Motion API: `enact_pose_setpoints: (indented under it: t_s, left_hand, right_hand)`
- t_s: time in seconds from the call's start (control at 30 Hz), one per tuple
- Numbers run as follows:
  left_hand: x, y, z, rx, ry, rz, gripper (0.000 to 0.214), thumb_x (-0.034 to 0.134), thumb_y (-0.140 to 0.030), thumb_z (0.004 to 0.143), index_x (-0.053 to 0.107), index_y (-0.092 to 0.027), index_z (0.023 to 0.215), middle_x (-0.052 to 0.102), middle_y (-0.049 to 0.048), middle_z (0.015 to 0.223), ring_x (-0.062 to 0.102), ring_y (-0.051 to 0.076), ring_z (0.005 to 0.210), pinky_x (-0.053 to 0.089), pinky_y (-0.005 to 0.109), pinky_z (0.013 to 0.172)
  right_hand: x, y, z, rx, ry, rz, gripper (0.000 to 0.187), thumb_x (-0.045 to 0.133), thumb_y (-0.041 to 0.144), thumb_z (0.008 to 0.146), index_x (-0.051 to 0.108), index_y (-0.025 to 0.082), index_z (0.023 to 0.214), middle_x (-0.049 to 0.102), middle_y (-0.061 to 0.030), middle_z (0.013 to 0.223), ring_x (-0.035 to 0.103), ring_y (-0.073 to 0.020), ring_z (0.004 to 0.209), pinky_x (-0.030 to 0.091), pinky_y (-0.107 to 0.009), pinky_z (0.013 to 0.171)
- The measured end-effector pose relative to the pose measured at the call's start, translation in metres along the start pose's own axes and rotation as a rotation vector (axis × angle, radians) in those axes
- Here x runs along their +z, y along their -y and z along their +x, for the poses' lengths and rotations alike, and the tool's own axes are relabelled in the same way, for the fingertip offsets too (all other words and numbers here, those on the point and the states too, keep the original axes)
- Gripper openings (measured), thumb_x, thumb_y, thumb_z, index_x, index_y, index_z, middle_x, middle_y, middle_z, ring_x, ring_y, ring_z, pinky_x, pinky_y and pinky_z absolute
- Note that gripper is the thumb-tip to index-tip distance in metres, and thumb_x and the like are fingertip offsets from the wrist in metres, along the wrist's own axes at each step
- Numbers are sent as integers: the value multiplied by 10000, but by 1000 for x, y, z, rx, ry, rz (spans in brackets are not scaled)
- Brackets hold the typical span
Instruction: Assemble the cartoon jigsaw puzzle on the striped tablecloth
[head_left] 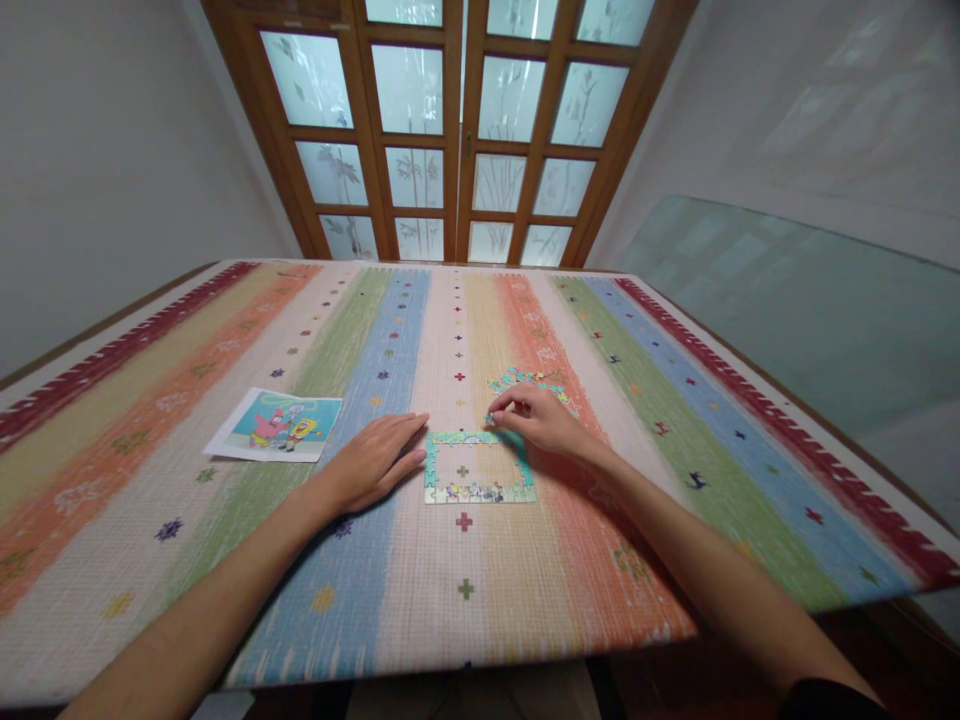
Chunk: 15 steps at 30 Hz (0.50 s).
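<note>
Head view, far left: cartoon picture sheet [289,428] flat on the striped cloth [427,610]. Next, my left hand [381,462] lies palm-down, loosely spread, right by the left edge of the puzzle border [480,495]. That's in front of me, long axis running left-right, pale green strip facing me, middle unfilled. My right hand [541,420] blocks its far-right corner, fingertips narrow, can't tell if they've got anything; loose pieces [525,377] sit just beyond, partly hidden.
</note>
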<state>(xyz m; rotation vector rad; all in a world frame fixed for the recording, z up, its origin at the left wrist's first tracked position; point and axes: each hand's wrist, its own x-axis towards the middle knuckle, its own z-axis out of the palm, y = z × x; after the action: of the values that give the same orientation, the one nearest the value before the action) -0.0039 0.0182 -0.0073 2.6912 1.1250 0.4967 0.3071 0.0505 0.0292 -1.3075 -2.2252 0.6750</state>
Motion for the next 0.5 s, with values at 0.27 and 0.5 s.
enact_pose_setpoints:
  t_s: [0.27,0.5]
  left_hand:
    - [0,0,0,-2,2,-10,494,348,-479,1083,430,-208,1488,583,144,1481,565,304,1343,449,538,1148]
    - [0,1,0,-7,23,1,522,332,-490,1084,429,-177,1489,573,156,1488,553,306,1354,438,529,1154]
  right_hand:
    - [16,22,-12,-54,105,10,105,660,158,908,704,226,976,726,-68,982,638,-207,888,498,-344,812]
    - [24,20,-11,-107,64,-35,73,677,164,894,652,230,912,697,-57,894,611,-227,881,472,-369,811]
